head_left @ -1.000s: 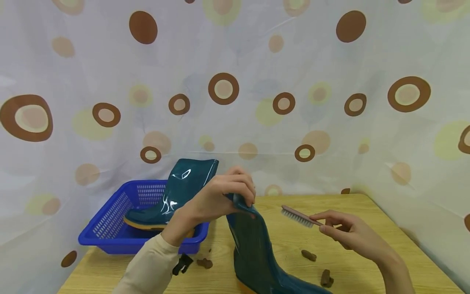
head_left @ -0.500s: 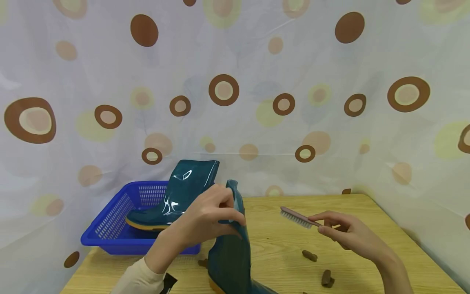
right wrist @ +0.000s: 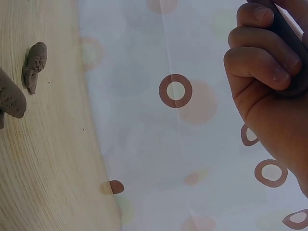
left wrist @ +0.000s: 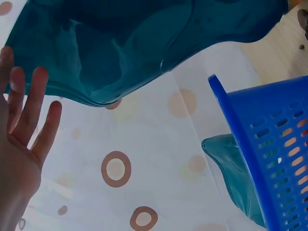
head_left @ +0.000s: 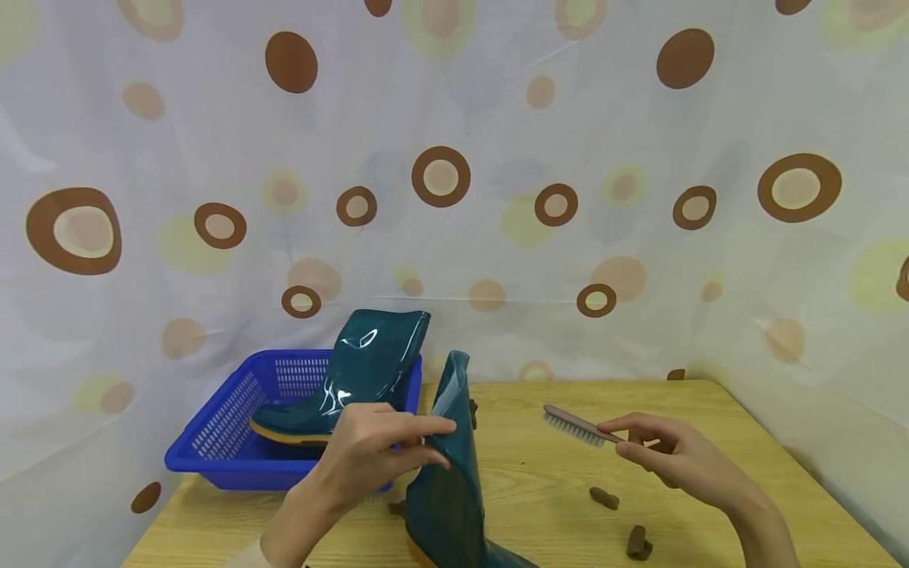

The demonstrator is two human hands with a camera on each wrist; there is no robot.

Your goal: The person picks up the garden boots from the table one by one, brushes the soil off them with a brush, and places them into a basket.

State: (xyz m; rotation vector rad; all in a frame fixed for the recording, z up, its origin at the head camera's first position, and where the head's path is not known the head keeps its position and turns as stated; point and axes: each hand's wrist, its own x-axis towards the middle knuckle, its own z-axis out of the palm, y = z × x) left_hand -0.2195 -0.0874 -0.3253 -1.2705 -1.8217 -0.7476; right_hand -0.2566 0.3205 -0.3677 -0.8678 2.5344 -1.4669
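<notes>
A glossy teal rubber boot (head_left: 446, 505) stands in front of me at the table's near edge, its lower part cut off by the frame. Beside its shaft top is my left hand (head_left: 372, 450), fingers fairly straight at the rim. In the left wrist view, the fingers of the left hand (left wrist: 26, 115) are spread against or close to the boot (left wrist: 110, 48); contact is hard to tell. My right hand (head_left: 675, 454) pinches the handle of a brush (head_left: 575, 426), bristles down, above the table. The right wrist view shows the right hand's curled fingers (right wrist: 262, 53) round the dark handle.
A blue plastic basket (head_left: 213, 472) stands at the left with a second teal boot (head_left: 369, 363) lying partly in it. Brown clay-like lumps (head_left: 604, 498) lie on the wooden table (head_left: 540, 489), several in all. A spotted curtain (head_left: 497, 118) hangs behind.
The boot in front has swung left and stands more upright. My left hand has loosened from its rim, moving left and down, fingers straightening. The right hand and brush have barely moved.
</notes>
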